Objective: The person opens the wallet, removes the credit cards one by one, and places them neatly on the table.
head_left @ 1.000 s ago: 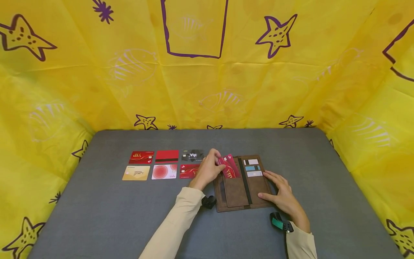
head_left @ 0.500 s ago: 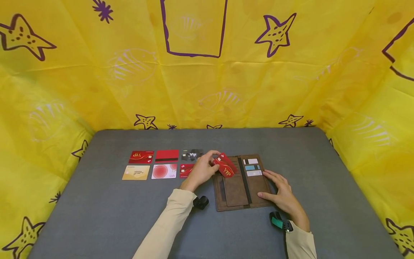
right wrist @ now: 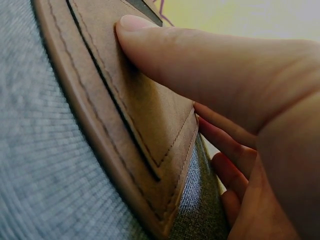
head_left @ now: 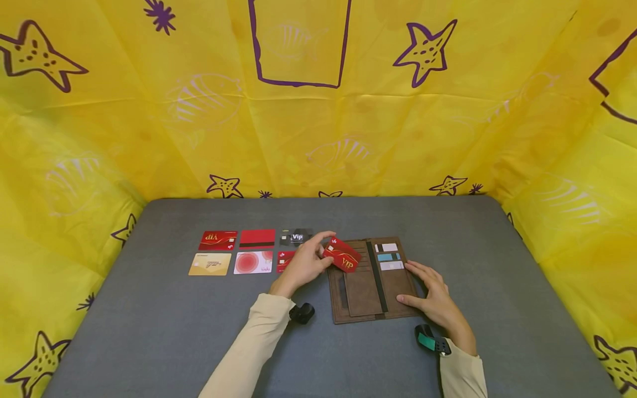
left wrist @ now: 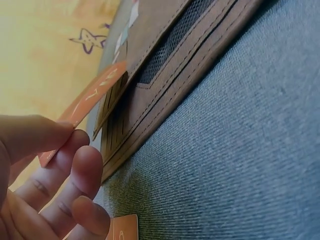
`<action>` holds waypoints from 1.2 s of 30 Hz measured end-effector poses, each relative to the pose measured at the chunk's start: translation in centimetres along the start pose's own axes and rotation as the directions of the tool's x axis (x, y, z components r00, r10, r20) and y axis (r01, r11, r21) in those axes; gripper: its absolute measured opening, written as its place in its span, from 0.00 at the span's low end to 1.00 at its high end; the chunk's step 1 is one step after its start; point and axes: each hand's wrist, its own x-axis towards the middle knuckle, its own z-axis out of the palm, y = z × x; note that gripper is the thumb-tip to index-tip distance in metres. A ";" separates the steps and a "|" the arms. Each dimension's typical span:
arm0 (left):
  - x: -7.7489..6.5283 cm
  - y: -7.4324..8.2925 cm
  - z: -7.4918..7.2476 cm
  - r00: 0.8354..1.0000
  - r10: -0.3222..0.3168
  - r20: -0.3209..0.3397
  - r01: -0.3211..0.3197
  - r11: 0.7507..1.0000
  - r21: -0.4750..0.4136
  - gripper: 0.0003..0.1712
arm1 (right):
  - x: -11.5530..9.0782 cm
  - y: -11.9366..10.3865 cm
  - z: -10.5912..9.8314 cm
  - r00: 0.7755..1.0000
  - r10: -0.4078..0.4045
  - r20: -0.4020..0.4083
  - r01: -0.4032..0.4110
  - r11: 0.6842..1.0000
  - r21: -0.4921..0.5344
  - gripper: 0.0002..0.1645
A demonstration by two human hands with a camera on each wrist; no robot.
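Note:
My left hand (head_left: 302,264) pinches a red VIP card (head_left: 343,255) between thumb and fingers. The card is tilted above the upper left panel of an open brown wallet (head_left: 363,296), covering part of its card slots. In the left wrist view the same VIP card (left wrist: 95,97) bends slightly, its far end by the wallet's inner flap (left wrist: 150,45). My right hand (head_left: 438,301) rests at the wallet's right side. Its thumb (right wrist: 145,37) lies on the wallet's surface, and the other fingers touch along the edge. Three cards (head_left: 391,266) show in the right panel's slots.
Left of the wallet, cards lie in two rows: a red VIP card (head_left: 218,240), a red striped card (head_left: 256,239), a black VIP card (head_left: 294,237), a gold card (head_left: 209,264), a pink-and-white card (head_left: 252,262) and a partly hidden red card (head_left: 284,261). Yellow cloth (head_left: 318,121) surrounds the grey table (head_left: 164,331).
The left hand has drawn the red VIP card out of the wallet's left slot and moved it up and leftward, turning it flatter. The right hand stays in place.

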 end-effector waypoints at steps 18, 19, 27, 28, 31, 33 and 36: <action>-2.6 -0.1 -0.1 0.993 -0.081 -0.091 0.066 0.986 -0.154 0.35 | 0.1 0.0 -0.1 1.000 0.007 0.005 -0.007 1.000 0.000 0.46; -2.8 -0.1 -0.2 0.992 -0.083 -0.094 0.068 0.985 -0.159 0.35 | 0.1 0.0 -0.1 1.000 0.009 0.006 -0.009 1.000 0.000 0.46; -4.1 -0.3 -0.3 0.988 -0.095 -0.120 0.066 0.972 -0.226 0.34 | 0.0 -0.1 -0.1 1.000 0.008 0.005 -0.008 1.000 -0.003 0.46; -4.3 -0.4 -0.2 0.988 -0.093 -0.121 0.063 0.970 -0.235 0.34 | 0.0 -0.1 -0.1 1.000 0.006 0.004 -0.006 1.000 -0.004 0.46; -4.8 -0.6 -0.2 0.990 -0.092 -0.108 0.062 0.964 -0.259 0.33 | 0.0 -0.1 -0.1 1.000 0.002 0.002 -0.002 1.000 -0.004 0.46; -5.1 -0.7 -0.3 0.990 -0.101 -0.099 0.070 0.959 -0.273 0.33 | 0.0 -0.1 -0.1 1.000 0.001 0.001 -0.001 1.000 -0.004 0.46; -5.7 -0.9 -0.3 0.988 -0.117 -0.104 0.085 0.960 -0.267 0.33 | 0.0 -0.1 0.0 1.000 0.001 0.001 -0.001 1.000 -0.005 0.46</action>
